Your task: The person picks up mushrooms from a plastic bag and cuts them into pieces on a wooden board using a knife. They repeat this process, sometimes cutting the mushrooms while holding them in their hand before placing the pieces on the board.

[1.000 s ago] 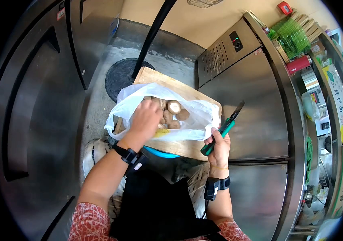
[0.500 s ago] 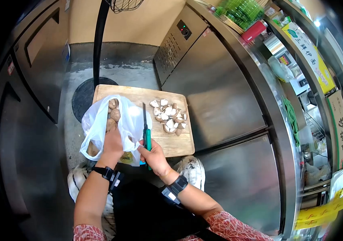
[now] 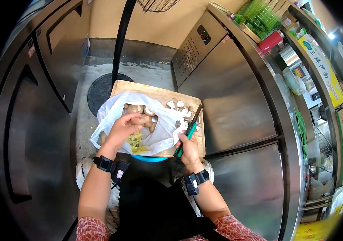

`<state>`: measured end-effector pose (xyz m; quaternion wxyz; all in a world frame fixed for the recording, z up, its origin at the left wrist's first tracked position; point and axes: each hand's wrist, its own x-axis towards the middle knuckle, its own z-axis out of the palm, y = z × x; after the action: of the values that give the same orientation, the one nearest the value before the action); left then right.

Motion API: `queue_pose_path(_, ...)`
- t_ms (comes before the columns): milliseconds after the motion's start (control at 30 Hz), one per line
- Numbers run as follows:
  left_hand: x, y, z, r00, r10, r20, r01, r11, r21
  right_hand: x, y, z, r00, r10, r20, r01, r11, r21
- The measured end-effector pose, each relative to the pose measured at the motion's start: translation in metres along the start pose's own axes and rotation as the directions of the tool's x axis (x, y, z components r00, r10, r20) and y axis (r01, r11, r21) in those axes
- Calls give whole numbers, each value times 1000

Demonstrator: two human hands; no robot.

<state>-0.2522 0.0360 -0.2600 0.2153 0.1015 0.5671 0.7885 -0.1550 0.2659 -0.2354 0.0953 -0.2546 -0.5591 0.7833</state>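
Observation:
A white plastic bag (image 3: 161, 134) lies open on the wooden cutting board (image 3: 149, 89), with brown mushrooms (image 3: 134, 109) showing inside. Over its mouth, my left hand (image 3: 122, 130) holds one mushroom (image 3: 140, 120) between thumb and fingers. My right hand (image 3: 189, 148) is closed round the green handle of a knife (image 3: 191, 129), its dark blade pointing up and to the right; the bag's right edge is by its fingertips. Beyond the blade, cut mushroom pieces (image 3: 180, 105) with white flesh lie on the board, partly hidden by bag and knife.
A blue basin rim (image 3: 149, 159) shows under the board's near edge. Steel cabinets (image 3: 236, 88) stand right and left (image 3: 55, 52). A black pole (image 3: 122, 40) rises behind the board beside a round black cover (image 3: 99, 94). Shelves with packages are at far right.
My left hand has come up out of the bag with a mushroom. The bag is opened wider, and my right hand with the knife has moved right. The view has shifted.

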Motion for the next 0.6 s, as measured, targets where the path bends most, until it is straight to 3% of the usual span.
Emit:
queue_pose_path(100, 1, 13, -6, 982, -145, -124, 110, 961, -252, 0, 1, 1, 1000, 8, -9, -8, 1000, 11)
queue_pose_path(133, 2, 15, -8, 983, -104, -148, 61, 962, -267, 0, 0, 2, 1000, 8, -12, -8, 1000, 11)
queue_pose_path(267, -3, 25, -12, 989, 55, -135, -77, 983, -165, -3, -6, 6, 999, -15, -50, 13, 999, -31)
queue_pose_path(367, 0, 25, -2, 946, 286, -153, -305, 944, -127, -9, -7, 12, 998, -68, 9, 68, 996, -61)
queue_pose_path(467, -8, 36, 4, 978, 207, -32, -209, 967, -143, -16, -3, 20, 998, -45, 54, 48, 997, -62)
queue_pose_path(600, -15, 33, 15, 941, 334, 54, -328, 940, -89, -23, 7, 17, 993, -33, 117, 45, 994, -101)
